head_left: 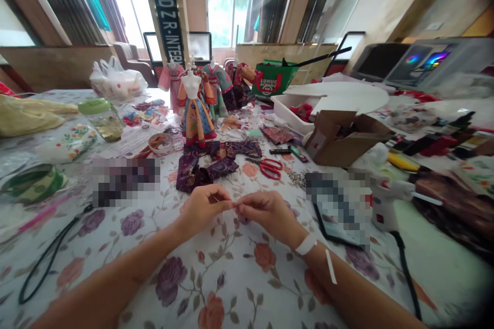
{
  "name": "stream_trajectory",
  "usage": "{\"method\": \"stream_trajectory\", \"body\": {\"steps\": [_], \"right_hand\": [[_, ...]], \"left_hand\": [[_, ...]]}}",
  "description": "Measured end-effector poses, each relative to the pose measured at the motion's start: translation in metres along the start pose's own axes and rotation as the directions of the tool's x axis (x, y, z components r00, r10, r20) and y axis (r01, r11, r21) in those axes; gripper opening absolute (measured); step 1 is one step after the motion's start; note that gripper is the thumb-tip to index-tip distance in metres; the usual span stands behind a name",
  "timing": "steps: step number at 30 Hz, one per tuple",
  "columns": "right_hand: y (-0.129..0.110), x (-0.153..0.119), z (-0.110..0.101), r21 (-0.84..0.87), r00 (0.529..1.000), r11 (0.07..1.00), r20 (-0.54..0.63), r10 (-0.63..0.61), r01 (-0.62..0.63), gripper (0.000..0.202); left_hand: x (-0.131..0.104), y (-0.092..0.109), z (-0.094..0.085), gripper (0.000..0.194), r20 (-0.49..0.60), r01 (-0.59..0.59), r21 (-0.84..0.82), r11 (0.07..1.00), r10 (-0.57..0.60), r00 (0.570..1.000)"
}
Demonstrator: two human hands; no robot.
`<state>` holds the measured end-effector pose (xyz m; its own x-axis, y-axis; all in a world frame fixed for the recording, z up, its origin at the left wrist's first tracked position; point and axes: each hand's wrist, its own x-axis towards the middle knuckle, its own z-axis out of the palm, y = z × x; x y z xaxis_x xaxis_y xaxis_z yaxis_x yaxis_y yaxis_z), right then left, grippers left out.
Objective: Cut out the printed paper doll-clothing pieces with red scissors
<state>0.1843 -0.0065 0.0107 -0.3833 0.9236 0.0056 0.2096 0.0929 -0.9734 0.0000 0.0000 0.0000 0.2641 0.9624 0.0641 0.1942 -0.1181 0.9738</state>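
Through the head camera I see both bare hands meeting over the flower-printed white cloth on the surface [216,277], just in front of the dark purple patterned fabric [208,172], which I take as my landmark. The left hand [206,208] has thumb and forefinger pinched together, and the right hand [266,213] closes in the same way, fingertip to fingertip with it. They seem to share a tiny reddish thing [234,205], but it is too small for me to name.

I judge the work to be at a fine, in-between stage. The purple fabric lies loose and folded, on no figure, so I count it as unfinished. Just beyond it stands a small white mannequin in an orange-and-blue panelled skirt [193,107]; its upper body is bare, so that outfit also looks partly done to me. Farther behind the fabric, a small mannequin in a pink robe [175,87] and a small mannequin in a grey-green robe [219,89] look more fully dressed. To the right of the fabric, the red-handled scissors [270,168] lie untouched; well off on that side, the white glue gun [384,203] is also out of hand. I cannot tell whether any cutting or gluing remains.
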Motion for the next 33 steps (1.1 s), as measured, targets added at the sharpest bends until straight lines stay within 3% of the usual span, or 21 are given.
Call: {"method": "stream_trajectory", "body": {"steps": [4, 10, 18, 21, 24, 26, 28, 30, 33], "right_hand": [[-0.003, 0.000, -0.001, 0.140, 0.999, 0.989, 0.004, 0.051, -0.051, 0.017], [-0.001, 0.001, -0.003, 0.255, 0.993, 0.960, 0.004, 0.118, -0.115, 0.019], [-0.003, -0.004, 0.000, 0.219, 0.998, 0.975, 0.051, 0.024, -0.035, 0.024], [-0.005, -0.004, 0.002, 0.146, 1.000, 0.989, 0.002, -0.011, 0.010, 0.024], [-0.007, -0.004, 0.001, -0.068, 0.994, 0.992, 0.007, -0.107, 0.107, 0.021], [-0.008, -0.005, -0.002, -0.252, 0.977, 0.944, 0.051, -0.207, 0.213, 0.017], [-0.011, -0.007, -0.004, -0.345, 0.949, 0.884, 0.098, -0.299, 0.314, 0.017], [-0.013, -0.009, -0.005, -0.297, 0.939, 0.891, 0.110, -0.326, 0.344, 0.019], [-0.015, -0.011, -0.004, -0.015, 0.971, 0.973, 0.082, -0.226, 0.228, 0.020]], "left_hand": [[0.001, -0.002, -0.001, 0.019, 0.027, 0.009, -0.090, 0.996, -0.006, 1.000], [0.000, 0.000, -0.001, 0.015, -0.001, 0.002, -0.028, 1.000, -0.002, 1.000], [-0.004, 0.005, 0.000, 0.016, -0.028, -0.044, 0.057, 0.997, 0.046, 0.999], [-0.007, 0.007, 0.002, 0.016, -0.061, -0.098, 0.169, 0.981, 0.110, 0.992], [-0.009, 0.007, 0.002, 0.014, -0.047, -0.232, 0.301, 0.925, 0.257, 0.965], [-0.009, 0.006, 0.001, 0.013, 0.003, -0.309, 0.340, 0.888, 0.328, 0.945], [-0.008, 0.006, 0.000, 0.012, 0.030, -0.317, 0.325, 0.891, 0.326, 0.945], [-0.007, 0.007, 0.000, 0.012, 0.018, -0.272, 0.269, 0.924, 0.278, 0.961], [-0.008, 0.010, 0.003, 0.014, -0.004, -0.215, 0.170, 0.962, 0.219, 0.976]]}}
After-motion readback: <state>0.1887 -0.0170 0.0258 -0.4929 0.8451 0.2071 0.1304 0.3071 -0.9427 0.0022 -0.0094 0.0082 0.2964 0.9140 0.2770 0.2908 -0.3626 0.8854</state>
